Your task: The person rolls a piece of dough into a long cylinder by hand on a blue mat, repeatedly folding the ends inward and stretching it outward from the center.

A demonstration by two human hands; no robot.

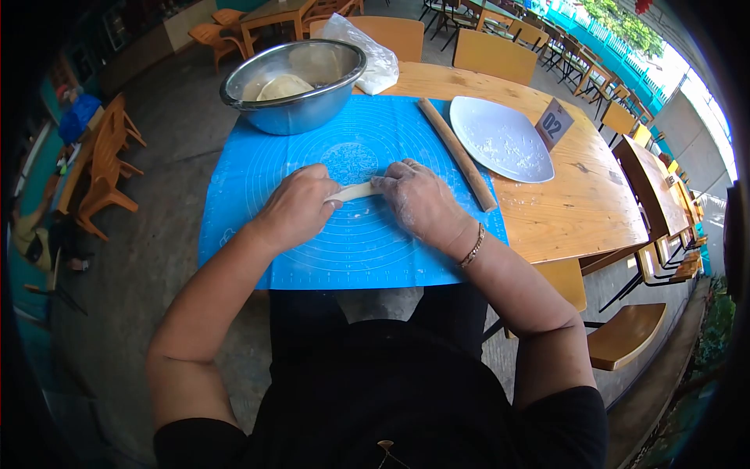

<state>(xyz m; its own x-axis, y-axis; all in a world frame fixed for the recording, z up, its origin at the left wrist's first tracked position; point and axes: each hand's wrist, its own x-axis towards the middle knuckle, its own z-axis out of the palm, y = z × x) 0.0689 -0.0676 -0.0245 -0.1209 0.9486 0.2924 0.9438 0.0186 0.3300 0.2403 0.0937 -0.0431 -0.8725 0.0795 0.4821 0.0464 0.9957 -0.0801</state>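
A short strip of pale dough (356,192) stretches between my two hands, low over the blue baking mat (258,203). Its left end is pinched by my left hand (301,199), thumb pointing inward. At the other end my right hand (419,199), dusted with flour, has its fingers curled round the dough. White flour speckles the mat's printed circles just beyond the hands. To the right of my right hand a wooden rolling pin (458,155) lies slanted along the mat's edge.
A steel bowl (293,113) holding a lump of dough (284,87) stands at the mat's far left. Behind it sits a plastic bag of white powder (379,74). A floury white plate (504,141) and an "02" table sign (553,123) are on the wooden table (578,199).
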